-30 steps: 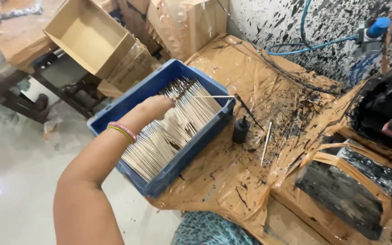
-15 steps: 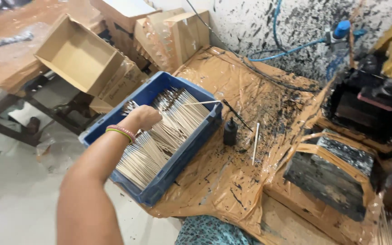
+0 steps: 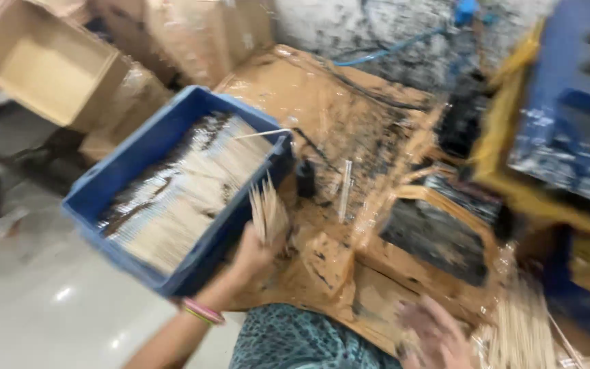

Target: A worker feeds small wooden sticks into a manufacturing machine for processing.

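Observation:
My left hand [image 3: 250,256], with bangles on the wrist, is shut on a small bunch of thin pale sticks [image 3: 268,215] and holds it upright just off the near right corner of a blue plastic crate [image 3: 124,171]. The crate is full of the same sticks [image 3: 192,184], laid flat in rows. My right hand [image 3: 438,335] is blurred at the bottom edge, fingers spread, resting on the brown work surface beside a loose pile of sticks [image 3: 520,335].
The worktop [image 3: 322,102] is wrapped in brown tape and spattered black. A black-stained frame [image 3: 438,242] lies right of centre, a small black bottle [image 3: 305,179] by the crate. A blue machine [image 3: 568,102] stands at right. Open cardboard boxes [image 3: 42,68] sit at left.
My left hand has come out of the crate with a bunch of sticks and drawn back toward me. The view swung right and down, bringing my right hand into sight.

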